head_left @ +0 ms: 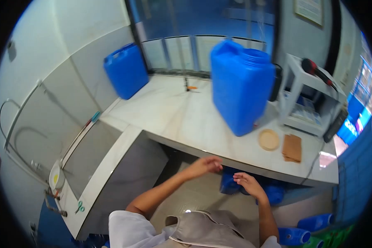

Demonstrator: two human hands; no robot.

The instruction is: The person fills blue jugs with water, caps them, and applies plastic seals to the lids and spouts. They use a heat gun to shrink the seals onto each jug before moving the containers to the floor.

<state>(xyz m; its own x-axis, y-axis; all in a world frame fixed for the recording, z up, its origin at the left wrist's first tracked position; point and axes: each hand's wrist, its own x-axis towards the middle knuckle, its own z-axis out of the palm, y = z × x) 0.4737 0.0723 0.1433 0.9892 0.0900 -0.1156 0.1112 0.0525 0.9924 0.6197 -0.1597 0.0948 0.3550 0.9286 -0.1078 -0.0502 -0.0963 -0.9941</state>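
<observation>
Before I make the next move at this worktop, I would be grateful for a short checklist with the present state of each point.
1. Left hand and right hand empty: ok, neither holds anything visible.
2. Large blue jerrycan standing upright on the worktop: ok.
3. Cap on its threaded neck: not ok, none shows there.
4. Jerrycan's contents: cannot tell, the walls hide them.
5. Green-handled scissors away from both hands: ok, they lie on the ledge at the far left.
6. Round tan disc out from under the jerrycan: ok, it lies beside it.
</observation>
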